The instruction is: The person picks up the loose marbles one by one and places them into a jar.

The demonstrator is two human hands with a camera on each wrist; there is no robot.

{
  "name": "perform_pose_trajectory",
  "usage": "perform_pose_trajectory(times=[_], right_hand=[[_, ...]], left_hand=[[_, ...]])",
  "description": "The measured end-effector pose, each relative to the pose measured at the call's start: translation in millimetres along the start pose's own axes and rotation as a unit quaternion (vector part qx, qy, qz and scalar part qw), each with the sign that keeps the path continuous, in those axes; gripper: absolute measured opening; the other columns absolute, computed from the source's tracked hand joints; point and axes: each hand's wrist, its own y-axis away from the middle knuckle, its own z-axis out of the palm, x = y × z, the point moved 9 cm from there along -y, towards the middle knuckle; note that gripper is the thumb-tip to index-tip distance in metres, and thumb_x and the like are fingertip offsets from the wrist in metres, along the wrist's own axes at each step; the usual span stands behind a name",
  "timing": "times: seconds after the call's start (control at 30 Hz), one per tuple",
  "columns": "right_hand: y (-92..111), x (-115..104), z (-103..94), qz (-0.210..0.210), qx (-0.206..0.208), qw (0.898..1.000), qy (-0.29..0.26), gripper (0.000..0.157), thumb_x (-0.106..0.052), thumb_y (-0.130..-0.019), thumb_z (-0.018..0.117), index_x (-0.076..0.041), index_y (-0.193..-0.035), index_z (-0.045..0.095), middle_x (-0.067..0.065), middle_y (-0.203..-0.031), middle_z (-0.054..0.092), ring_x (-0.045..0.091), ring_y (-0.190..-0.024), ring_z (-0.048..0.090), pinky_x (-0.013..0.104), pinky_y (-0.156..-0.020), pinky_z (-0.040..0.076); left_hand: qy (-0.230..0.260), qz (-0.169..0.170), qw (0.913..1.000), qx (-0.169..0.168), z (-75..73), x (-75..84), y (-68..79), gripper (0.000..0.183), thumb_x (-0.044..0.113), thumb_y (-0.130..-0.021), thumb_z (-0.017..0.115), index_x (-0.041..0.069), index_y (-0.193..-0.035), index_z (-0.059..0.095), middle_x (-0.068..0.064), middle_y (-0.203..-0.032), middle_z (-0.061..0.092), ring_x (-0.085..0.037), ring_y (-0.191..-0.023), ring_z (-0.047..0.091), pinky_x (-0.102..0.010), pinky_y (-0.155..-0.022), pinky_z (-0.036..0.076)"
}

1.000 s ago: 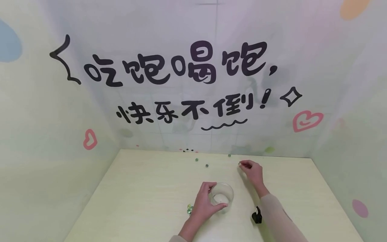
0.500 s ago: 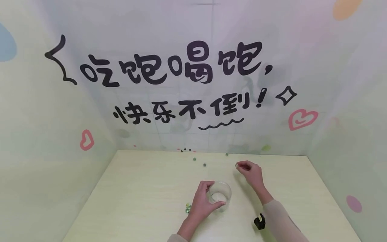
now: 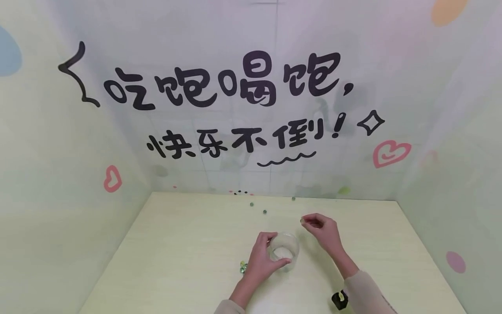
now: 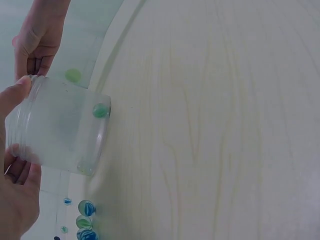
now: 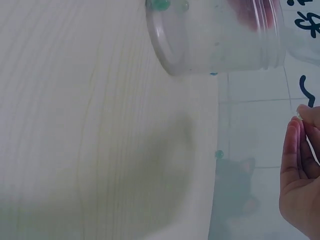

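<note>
On my feed the left hand (image 3: 262,262) grips a clear jar (image 4: 60,125), marbles (image 4: 100,110) inside, midway between the worktop (image 3: 176,253) sides, while the right hand (image 3: 326,233) pinches another marble (image 3: 302,220) nearer the far edge.

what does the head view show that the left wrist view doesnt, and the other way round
Only the head view: the big black wall writing, the sleeves and a black object by the right one.
Only the left wrist view: a green marble showing clearly through the jar, and blue swirls in marbles beside it.
Both: the left hand holding the jar, the right hand, loose marbles and the table.
</note>
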Motion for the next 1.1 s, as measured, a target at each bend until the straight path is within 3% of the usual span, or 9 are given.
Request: perform_pose_trajectory(times=[0.23, 0.53, 1.1], right_hand=[[12.2, -16.0, 3.5, -0.038, -0.014, 0.999, 0.006, 0.013, -0.004, -0.084, 0.077, -0.003, -0.096, 0.075, 0.012, -0.093, 0.076, -0.003, -0.077, 0.065, 0.014, -0.074, 0.057], [26.9, -39.7, 11.1, -0.131, -0.032, 0.991, 0.011, 0.012, -0.002, -0.082, 0.078, -0.006, -0.094, 0.075, 0.01, -0.087, 0.076, -0.002, -0.077, 0.067, 0.019, -0.072, 0.06], [41.3, -48.5, 20.2, -0.137, -0.046, 0.989, 0.032, 0.014, 0.0, -0.08, 0.079, -0.005, -0.092, 0.075, 0.008, -0.085, 0.076, 0.0, -0.076, 0.067, 0.02, -0.069, 0.06]], left_hand=[[0.001, 0.001, 1.0, 0.002, -0.4, 1.2, -0.9, 0.076, 0.03, -0.069, 0.092, 0.004, -0.128, 0.051, -0.008, -0.128, 0.056, -0.03, -0.12, 0.059, -0.042, -0.104, 0.051], [0.009, -0.001, 1.0, -0.001, -0.8, 2.6, -0.7, 0.074, 0.026, -0.07, 0.091, 0.003, -0.128, 0.051, -0.009, -0.128, 0.055, -0.031, -0.122, 0.059, -0.043, -0.106, 0.051], [0.014, -0.004, 0.9999, -0.004, 0.4, 1.5, -0.3, 0.072, 0.024, -0.071, 0.09, 0.005, -0.128, 0.05, -0.009, -0.128, 0.053, -0.031, -0.124, 0.057, -0.044, -0.106, 0.05]])
